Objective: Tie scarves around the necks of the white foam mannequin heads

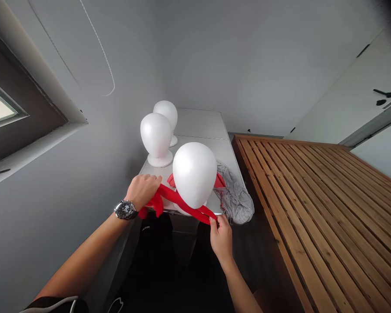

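While wrapped round the foam head (194,174) at the table's (226,152) near edge, red scarf (182,203) pulled taut.
Left hand (142,189) fisted on one end, right hand (220,237) pinching the other; soft, light, probably slippery.

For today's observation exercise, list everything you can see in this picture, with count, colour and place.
foam heads: 3, white, on table, nearest one at front edge
scarf: 1, red, around nearest head's neck
cloth: 1, grey, table's right edge
table: 1, white, by wall
slats: wooden, right
window: 1, upper left
watch: 1, dark, left wrist
left hand: grips scarf end
right hand: pinches other end
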`<state>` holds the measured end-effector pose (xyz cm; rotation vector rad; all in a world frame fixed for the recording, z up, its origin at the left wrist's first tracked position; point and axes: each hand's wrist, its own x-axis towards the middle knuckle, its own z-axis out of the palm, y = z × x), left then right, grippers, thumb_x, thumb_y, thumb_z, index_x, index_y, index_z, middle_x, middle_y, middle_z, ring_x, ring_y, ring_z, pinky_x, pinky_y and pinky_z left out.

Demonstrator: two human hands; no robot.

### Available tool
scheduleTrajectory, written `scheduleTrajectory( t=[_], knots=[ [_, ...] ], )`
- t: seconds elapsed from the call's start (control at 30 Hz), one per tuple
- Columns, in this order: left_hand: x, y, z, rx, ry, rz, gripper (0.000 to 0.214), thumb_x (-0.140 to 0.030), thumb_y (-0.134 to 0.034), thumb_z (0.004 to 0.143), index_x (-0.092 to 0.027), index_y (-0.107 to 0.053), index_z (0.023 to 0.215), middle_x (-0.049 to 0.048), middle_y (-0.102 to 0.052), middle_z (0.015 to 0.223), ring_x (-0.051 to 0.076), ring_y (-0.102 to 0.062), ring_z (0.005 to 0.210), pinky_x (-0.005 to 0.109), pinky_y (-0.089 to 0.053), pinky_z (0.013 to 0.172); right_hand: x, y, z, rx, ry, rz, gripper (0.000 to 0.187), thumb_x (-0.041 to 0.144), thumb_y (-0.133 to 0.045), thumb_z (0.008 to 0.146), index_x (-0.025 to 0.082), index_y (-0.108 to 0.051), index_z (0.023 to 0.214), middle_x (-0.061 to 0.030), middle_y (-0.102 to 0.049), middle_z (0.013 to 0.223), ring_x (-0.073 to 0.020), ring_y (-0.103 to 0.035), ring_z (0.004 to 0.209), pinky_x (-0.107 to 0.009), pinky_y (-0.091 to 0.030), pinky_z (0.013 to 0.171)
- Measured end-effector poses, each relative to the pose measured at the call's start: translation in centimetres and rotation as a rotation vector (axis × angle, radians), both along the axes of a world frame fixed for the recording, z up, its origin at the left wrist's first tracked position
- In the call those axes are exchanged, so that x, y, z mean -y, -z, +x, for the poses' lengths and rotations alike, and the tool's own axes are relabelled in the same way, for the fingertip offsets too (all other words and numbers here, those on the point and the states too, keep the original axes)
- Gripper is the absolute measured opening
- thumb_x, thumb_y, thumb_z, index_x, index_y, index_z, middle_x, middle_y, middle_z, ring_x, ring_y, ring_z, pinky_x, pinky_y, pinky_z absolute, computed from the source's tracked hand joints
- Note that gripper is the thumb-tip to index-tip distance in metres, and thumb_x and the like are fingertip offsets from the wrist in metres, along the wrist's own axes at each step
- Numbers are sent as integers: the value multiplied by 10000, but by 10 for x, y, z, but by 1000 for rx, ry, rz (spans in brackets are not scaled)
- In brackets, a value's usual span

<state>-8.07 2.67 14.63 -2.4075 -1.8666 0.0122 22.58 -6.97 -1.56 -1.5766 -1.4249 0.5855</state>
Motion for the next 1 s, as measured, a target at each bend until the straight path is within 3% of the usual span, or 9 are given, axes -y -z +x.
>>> scheduleTrajectory(
  t=[0.1, 0.2, 0.33, 0.43, 0.53, 0.6, 0.7, 0.87, 1.0],
  knots=[
    [6, -1, 1, -66, 33, -126, 252, -29, -505, 847, -198, -672, 931, 101, -727, 830, 264, -697, 806, 337, -418, 722, 3, -2, 1, 18, -69, -1, 348, 478, -487, 1085, 220, -667, 935, -83, -688, 972, -230, -643, 875, -329, -488, 774],
    [24, 11, 9, 12, 73, -282, 271, -55, -532, 797, -214, -687, 952, 97, -756, 872, 282, -717, 794, 336, -424, 684, 6, -7, 0, 16, -163, 19, 328, 515, -561, 1053, 220, -657, 1158, -75, -669, 1014, -218, -628, 848, -350, -531, 785],
    [60, 24, 28, 98, 160, -403, 183, -105, -549, 818, -184, -695, 897, 133, -755, 847, 301, -737, 801, 342, -459, 678, -6, -26, -8, 27, -231, 131, 652, 518, -648, 998, 232, -423, 1539, -133, -613, 1277, -281, -647, 1107, -473, -575, 978],
    [85, 24, 49, 138, 257, -443, 141, -178, -561, 866, -175, -701, 852, 132, -754, 816, 288, -740, 740, 337, -474, 643, -33, -43, -22, 30, -323, 193, 898, 491, -768, 904, 235, -303, 1629, -188, -464, 1543, -363, -484, 1451, -574, -458, 1197],
    [104, 25, 72, 118, 349, -431, 197, -255, -576, 904, -167, -720, 804, 142, -752, 776, 295, -746, 699, 347, -503, 626, -62, -51, -40, -95, -368, 206, 1048, 496, -862, 798, 216, -283, 1626, -200, -425, 1597, -361, -465, 1491, -558, -447, 1223],
    [116, 32, 88, 96, 405, -437, 267, -310, -584, 931, -155, -740, 780, 164, -758, 772, 312, -758, 708, 369, -540, 647, -77, -52, -51, -181, -344, 201, 1018, 487, -884, 759, 207, -351, 1580, -195, -489, 1559, -345, -534, 1432, -522, -497, 1177],
    [136, 55, 107, 74, 503, -494, 366, -383, -574, 973, -146, -769, 775, 179, -766, 773, 334, -774, 738, 406, -582, 682, -92, -54, -59, -229, -380, 187, 756, 426, -873, 730, 191, -560, 1376, -168, -654, 1386, -328, -651, 1250, -469, -565, 1053],
    [166, 92, 117, 115, 686, -554, 427, -525, -662, 958, -166, -760, 749, 122, -749, 700, 311, -759, 699, 421, -595, 724, -102, -58, -56, -248, -439, 172, 542, 307, -849, 687, 208, -666, 1187, -106, -758, 1190, -321, -648, 1237, -445, -545, 1057],
    [166, 90, 110, 261, 871, -631, 317, -373, -722, 902, -213, -653, 638, 64, -700, 626, 242, -684, 586, 350, -485, 568, -107, -56, -55, -220, -472, 112, 472, 343, -848, 687, 214, -692, 1113, -87, -775, 1151, -313, -677, 1156, -414, -577, 971]
  ],
)
